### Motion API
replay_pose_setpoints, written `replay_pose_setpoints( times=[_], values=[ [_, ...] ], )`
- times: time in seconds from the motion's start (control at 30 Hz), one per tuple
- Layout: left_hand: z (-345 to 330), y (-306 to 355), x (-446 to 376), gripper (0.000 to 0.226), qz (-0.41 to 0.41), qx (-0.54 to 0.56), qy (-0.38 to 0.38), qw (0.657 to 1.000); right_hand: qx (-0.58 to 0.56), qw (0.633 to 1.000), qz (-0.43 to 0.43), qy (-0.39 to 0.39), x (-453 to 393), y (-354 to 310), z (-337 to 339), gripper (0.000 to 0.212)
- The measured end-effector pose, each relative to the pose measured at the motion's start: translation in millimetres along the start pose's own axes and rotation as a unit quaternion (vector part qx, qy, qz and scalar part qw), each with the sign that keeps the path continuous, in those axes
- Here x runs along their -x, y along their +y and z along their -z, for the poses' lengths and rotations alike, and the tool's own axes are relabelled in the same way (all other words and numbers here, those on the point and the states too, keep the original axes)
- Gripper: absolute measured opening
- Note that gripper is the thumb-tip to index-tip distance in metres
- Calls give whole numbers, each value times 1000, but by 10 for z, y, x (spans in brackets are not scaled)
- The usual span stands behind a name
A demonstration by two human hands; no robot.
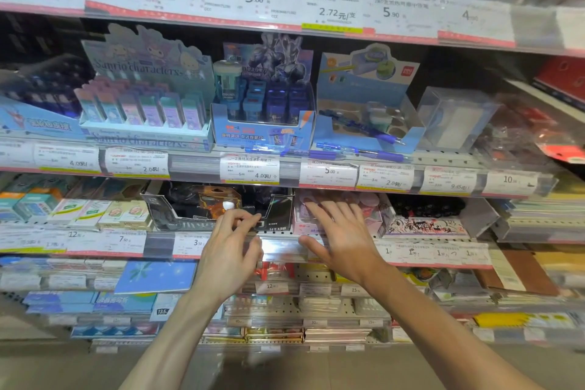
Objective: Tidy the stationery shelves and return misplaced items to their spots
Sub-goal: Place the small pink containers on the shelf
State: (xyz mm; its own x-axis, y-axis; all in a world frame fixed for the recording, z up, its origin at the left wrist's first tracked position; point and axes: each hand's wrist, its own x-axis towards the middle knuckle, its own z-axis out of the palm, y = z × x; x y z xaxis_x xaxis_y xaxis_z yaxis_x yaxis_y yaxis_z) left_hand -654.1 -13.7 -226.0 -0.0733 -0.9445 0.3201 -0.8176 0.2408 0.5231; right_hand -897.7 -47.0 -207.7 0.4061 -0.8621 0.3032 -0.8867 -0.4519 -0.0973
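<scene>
Clearly unfinished — the left hand pinches a small white item before the black display box; the right hand is splayed, released; loose blue pens lie above both grips.

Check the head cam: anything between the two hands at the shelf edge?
Head view: only the clear price-label rail shows between the left hand and the right hand; no product sits in that gap.

Stacked shop shelves carry price labels along their front edges. The upper shelf holds a pastel eraser display, a blue sharpener box and loose blue pens. Below stand a black display box and small cartons.
</scene>
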Motion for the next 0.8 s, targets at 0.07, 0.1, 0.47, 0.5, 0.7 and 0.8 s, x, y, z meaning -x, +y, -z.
replay_pose_setpoints(
  times=[0.07,0.1,0.47,0.5,0.7,0.8],
  values=[
    [10,2,3,50,0,2,-1,1000,4,1000,2,1,5,8,3,62],
    [12,-1,3,50,1,2,-2,1000,4,1000,2,5,6,9,1,62],
    [3,37,4,43,17,35,14,999,-23,999,-36,-34,43,-75,43,70],
    [4,50,7,42,22,44,17,999,-21,998,-41,-38,56,-99,43,72],
    [-2,67,41,37,37,85,19,995,-43,995,-82,-39,144,-221,27,80],
    [-5,37,63,34,40,118,33,992,-60,993,-88,43,266,-304,-57,80]
  ],
)
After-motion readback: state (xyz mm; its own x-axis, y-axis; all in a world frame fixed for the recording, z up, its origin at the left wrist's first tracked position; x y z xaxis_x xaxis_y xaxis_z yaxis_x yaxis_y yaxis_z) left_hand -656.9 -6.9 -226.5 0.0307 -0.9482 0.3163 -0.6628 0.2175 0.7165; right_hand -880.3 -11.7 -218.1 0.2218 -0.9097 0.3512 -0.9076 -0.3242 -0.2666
